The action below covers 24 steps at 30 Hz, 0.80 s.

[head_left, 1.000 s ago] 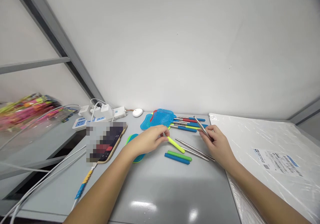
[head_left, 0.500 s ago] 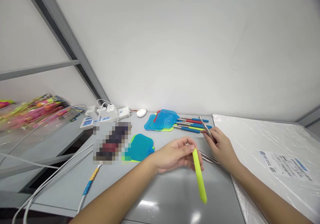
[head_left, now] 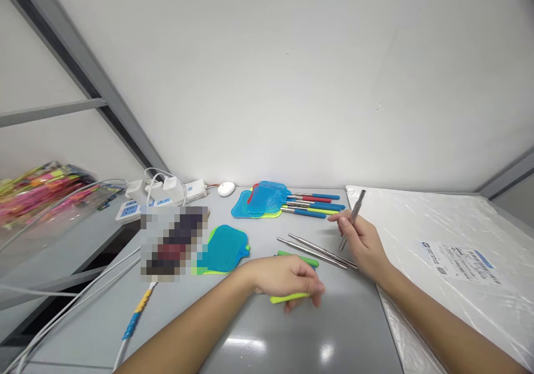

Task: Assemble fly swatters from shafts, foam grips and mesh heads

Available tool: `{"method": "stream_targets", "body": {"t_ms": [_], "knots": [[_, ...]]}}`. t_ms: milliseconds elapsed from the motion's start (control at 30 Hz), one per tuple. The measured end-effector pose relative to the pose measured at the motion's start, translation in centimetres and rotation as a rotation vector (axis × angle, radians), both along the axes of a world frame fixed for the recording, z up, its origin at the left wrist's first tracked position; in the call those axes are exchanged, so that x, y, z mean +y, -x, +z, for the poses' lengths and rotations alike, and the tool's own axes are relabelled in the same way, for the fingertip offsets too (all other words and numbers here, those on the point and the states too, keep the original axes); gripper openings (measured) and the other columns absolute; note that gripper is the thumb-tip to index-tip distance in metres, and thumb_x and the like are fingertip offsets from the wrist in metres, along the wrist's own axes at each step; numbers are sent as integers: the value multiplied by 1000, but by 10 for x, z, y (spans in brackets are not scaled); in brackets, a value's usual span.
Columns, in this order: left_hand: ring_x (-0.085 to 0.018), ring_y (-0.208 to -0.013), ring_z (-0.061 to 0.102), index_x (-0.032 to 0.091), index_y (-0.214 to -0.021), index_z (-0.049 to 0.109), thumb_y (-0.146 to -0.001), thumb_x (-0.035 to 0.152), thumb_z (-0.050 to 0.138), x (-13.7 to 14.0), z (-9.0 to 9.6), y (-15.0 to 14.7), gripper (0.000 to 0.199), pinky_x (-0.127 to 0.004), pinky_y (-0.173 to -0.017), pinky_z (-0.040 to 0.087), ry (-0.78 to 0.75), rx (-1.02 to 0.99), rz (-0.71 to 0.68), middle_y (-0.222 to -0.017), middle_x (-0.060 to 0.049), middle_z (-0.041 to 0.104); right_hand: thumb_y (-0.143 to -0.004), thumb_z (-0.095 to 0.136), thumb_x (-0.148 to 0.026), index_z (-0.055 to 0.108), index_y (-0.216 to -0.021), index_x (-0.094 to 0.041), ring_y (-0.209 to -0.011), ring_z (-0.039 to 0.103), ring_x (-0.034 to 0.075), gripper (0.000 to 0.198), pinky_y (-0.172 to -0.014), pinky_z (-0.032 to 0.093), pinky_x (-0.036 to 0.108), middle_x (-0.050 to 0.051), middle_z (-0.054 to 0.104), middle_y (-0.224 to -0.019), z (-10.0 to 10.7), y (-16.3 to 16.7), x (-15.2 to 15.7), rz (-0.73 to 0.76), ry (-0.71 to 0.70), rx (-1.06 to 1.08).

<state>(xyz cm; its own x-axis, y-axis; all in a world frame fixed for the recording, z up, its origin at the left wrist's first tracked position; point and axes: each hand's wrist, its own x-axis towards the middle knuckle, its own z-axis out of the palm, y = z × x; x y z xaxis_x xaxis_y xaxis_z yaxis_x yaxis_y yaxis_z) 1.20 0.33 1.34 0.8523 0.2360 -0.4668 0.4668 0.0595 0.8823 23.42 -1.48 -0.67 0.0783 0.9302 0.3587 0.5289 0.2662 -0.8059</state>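
My left hand (head_left: 290, 278) is closed, fingers curled round one end of a yellow-green handle grip (head_left: 287, 297), which now lies nearly level, low over the table. The hand is slightly blurred. My right hand (head_left: 362, 243) pinches a thin metal rod (head_left: 357, 210), tilted upright, between thumb and fingers. Two more metal rods (head_left: 312, 250) rest on the table between the hands. Just beyond my left hand lies a green handle grip (head_left: 300, 259), with a bit of blue showing under it. Blue and yellow-green swatter heads (head_left: 227, 249) lie to the left.
Finished-looking fly swatters (head_left: 267, 200) with coloured handles are stacked by the wall. At left are a pixelated phone-like object (head_left: 175, 243), a power strip (head_left: 162, 202), white cables and bagged colourful items (head_left: 45, 196). A white wrapped package (head_left: 438, 235) covers the right side.
My left hand has lowered, and the yellow-green grip has turned from hanging down to nearly level. In my right hand the metal rod stands more upright. The view has shifted slightly right.
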Motion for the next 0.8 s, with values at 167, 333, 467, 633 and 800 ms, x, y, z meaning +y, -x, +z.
{"method": "stream_targets", "body": {"t_ms": [167,333,467,633,800], "knots": [[-12,-59,49,19,-83,52,-93,53,40,-1,-9,-10,37,-24,-57,36,-381,-79,362,-64,3,53,-93,36,-61,64,-85,-22,-58,47,15,49,-57,42,28,-1,47,-64,1,0,1,-71,90,277],[-13,-68,44,20,-81,49,-92,48,43,-1,-20,-19,31,-24,-60,33,-540,-113,475,-73,3,51,-86,47,-66,60,-84,-22,-46,41,13,45,-48,38,26,-6,39,-49,-1,5,6,57,285,560],[-12,-66,39,20,-78,44,-89,48,51,0,-24,-21,31,-23,-58,29,-587,-122,499,-71,5,46,-88,48,-61,58,-79,-21,-45,42,11,42,-51,41,26,-5,47,-51,-2,7,6,151,314,662],[-12,-62,35,21,-73,37,-91,53,46,-1,-28,-21,39,-24,-55,26,-644,-112,497,-66,5,41,-91,46,-59,57,-81,-21,-50,47,12,41,-55,42,26,-4,52,-55,-3,9,4,174,315,627],[-13,-61,39,20,-72,42,-93,52,43,-1,-28,-22,38,-24,-55,28,-675,-81,488,-65,5,45,-93,47,-54,58,-81,-21,-54,50,12,37,-59,41,26,-4,53,-57,-2,13,0,213,298,515]]}}
